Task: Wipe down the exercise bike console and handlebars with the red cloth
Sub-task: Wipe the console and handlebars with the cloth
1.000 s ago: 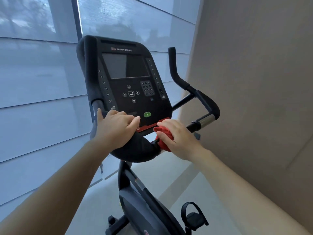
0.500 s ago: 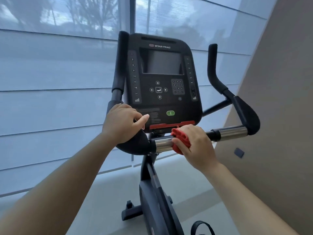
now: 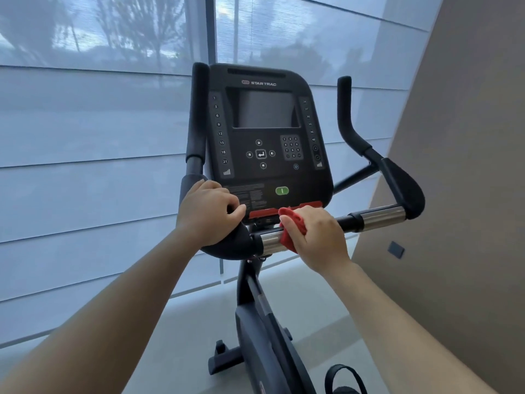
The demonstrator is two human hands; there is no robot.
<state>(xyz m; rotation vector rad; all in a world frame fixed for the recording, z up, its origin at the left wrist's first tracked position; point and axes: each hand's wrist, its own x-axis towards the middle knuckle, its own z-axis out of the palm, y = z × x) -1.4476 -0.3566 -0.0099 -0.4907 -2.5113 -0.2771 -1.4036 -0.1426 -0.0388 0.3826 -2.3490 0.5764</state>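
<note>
Two hands of mine are on the exercise bike (image 3: 255, 322): its black console (image 3: 264, 137) stands upright before the window blinds (image 3: 85, 123), and the handlebars (image 3: 403, 191) run across just below it. My left hand (image 3: 207, 214) curls round the padded black grip (image 3: 227, 245) at the left. My right hand (image 3: 318, 237) wraps the red cloth (image 3: 289, 234) around the chrome bar (image 3: 270, 241), right under the console's red strip (image 3: 261, 214).

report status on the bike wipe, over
Left hand grips the black handlebar bend. Right hand holds red cloth wrapped on the chrome bar, just below the console. Nothing blocking the bar's right stretch.
</note>
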